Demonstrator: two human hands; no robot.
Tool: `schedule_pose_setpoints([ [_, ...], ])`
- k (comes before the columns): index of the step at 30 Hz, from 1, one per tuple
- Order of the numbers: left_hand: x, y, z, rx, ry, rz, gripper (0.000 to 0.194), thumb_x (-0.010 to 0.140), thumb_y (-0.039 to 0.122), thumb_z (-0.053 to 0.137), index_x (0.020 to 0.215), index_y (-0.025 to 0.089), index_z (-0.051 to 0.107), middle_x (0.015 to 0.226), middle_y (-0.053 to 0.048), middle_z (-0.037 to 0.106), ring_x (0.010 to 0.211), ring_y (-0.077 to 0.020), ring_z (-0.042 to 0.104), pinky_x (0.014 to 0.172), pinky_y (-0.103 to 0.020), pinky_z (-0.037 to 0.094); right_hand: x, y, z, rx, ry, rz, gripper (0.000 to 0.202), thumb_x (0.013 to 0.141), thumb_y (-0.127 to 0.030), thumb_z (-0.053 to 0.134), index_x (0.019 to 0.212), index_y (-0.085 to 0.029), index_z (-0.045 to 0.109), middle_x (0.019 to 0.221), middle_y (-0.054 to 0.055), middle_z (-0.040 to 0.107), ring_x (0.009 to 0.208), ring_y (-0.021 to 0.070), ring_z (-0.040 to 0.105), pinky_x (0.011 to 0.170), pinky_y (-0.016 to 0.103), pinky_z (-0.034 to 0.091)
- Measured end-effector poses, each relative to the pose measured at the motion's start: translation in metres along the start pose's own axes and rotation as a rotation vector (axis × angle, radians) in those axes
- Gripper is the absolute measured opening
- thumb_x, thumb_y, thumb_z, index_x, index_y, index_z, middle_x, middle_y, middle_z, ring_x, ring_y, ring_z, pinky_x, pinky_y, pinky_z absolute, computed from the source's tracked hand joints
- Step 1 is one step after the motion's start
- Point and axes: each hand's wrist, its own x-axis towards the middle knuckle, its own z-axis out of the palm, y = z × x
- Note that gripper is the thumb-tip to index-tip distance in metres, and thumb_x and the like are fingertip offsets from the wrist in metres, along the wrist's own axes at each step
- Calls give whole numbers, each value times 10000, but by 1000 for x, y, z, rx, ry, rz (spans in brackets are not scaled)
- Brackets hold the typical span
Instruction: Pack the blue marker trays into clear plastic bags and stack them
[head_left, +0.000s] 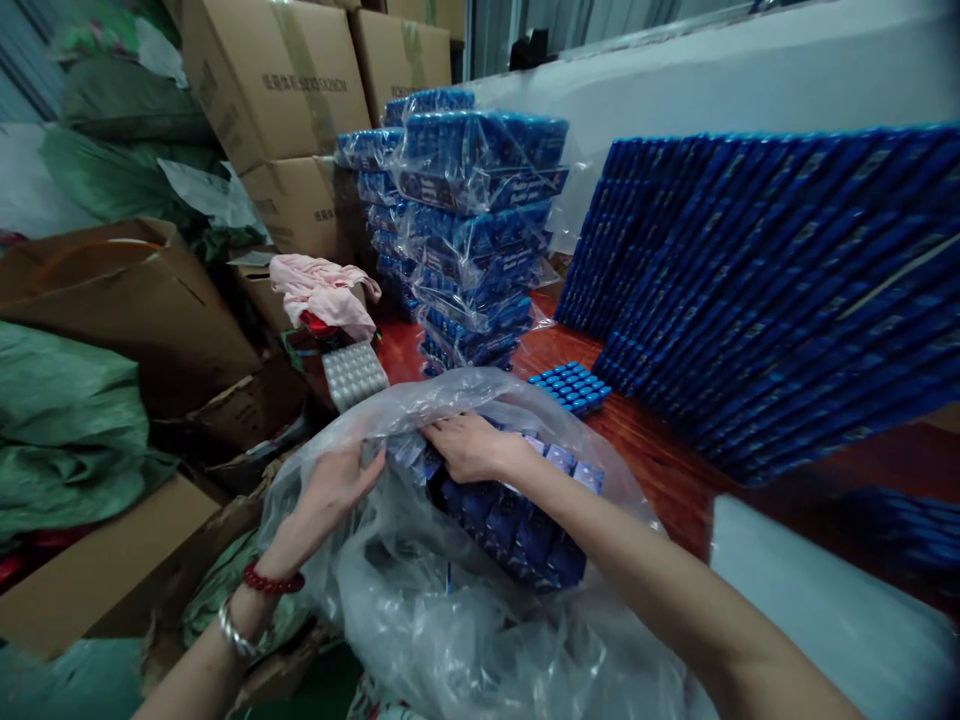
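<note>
A large clear plastic bag lies gathered in front of me, its mouth spread wide. Inside it sit several rows of dark blue packets, with paler tops along the far side. My right hand reaches across them, its fingers curled over the packets at the left end; the fingertips are partly hidden. At the bag's left side is my left hand, thumb apart from the fingers, against the plastic with nothing visible in its grasp. A red bead bracelet and a silver bangle circle the left wrist.
Plastic-wrapped stacks of blue packs stand beyond the bag on the red table. A wall of blue packs leans at right. A small blue tray, grey tray, pink cloth and cartons surround it.
</note>
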Motion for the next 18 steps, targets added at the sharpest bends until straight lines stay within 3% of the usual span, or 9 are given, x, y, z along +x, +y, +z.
schedule_pose_setpoints([
  [2, 0, -10, 1, -8, -9, -4, 195, 739, 390, 587, 645, 220, 583, 565, -15, 555, 646, -230, 589, 712, -343, 473, -11, -2, 4, 9, 22, 24, 687, 754, -121, 495, 1409, -11, 319, 1450, 228, 377, 1354, 307, 347, 1102, 460, 288],
  [5, 3, -14, -1, -146, -11, 20, 202, 740, 402, 592, 805, 214, 632, 716, -27, 635, 714, -219, 600, 750, -342, 485, -27, -3, 8, 65, 34, 31, 746, 734, -149, 473, 1433, 5, 263, 1464, 237, 348, 1371, 301, 319, 1113, 465, 261],
  [9, 22, -17, -12, -596, -20, -107, 337, 655, 369, 690, 920, 183, 598, 819, -15, 647, 733, -177, 604, 714, -293, 494, -43, -4, 8, 151, 2, 53, 828, 714, -177, 444, 1464, 11, 147, 1526, 221, 215, 1421, 284, 198, 1126, 479, 221],
  [11, 37, -26, -14, -776, 83, -188, 356, 611, 338, 715, 894, 172, 577, 775, 6, 625, 687, -145, 587, 686, -263, 484, -49, -6, 8, 185, -30, 61, 836, 713, -180, 430, 1480, -39, 128, 1554, 177, 136, 1435, 279, 146, 1117, 520, 215],
  [14, 57, -47, -8, -768, 259, -172, 363, 532, 326, 752, 816, 163, 597, 748, 17, 623, 708, -136, 576, 746, -258, 473, -54, -9, 8, 204, -56, 75, 818, 709, -178, 428, 1483, -94, 176, 1564, 138, 128, 1434, 284, 147, 1106, 556, 208],
  [16, 62, -60, 0, -725, 207, -182, 366, 498, 339, 774, 778, 149, 634, 764, -5, 652, 745, -151, 589, 781, -265, 472, -54, -10, 7, 199, -56, 79, 812, 707, -183, 437, 1478, -98, 198, 1561, 143, 144, 1425, 299, 166, 1098, 565, 214],
  [18, 58, -68, 9, -780, 41, -257, 406, 494, 350, 795, 814, 136, 666, 794, -34, 684, 750, -167, 611, 753, -269, 486, -50, -10, 5, 182, -60, 69, 826, 700, -188, 452, 1480, -102, 191, 1563, 146, 136, 1414, 320, 182, 1085, 586, 222],
])
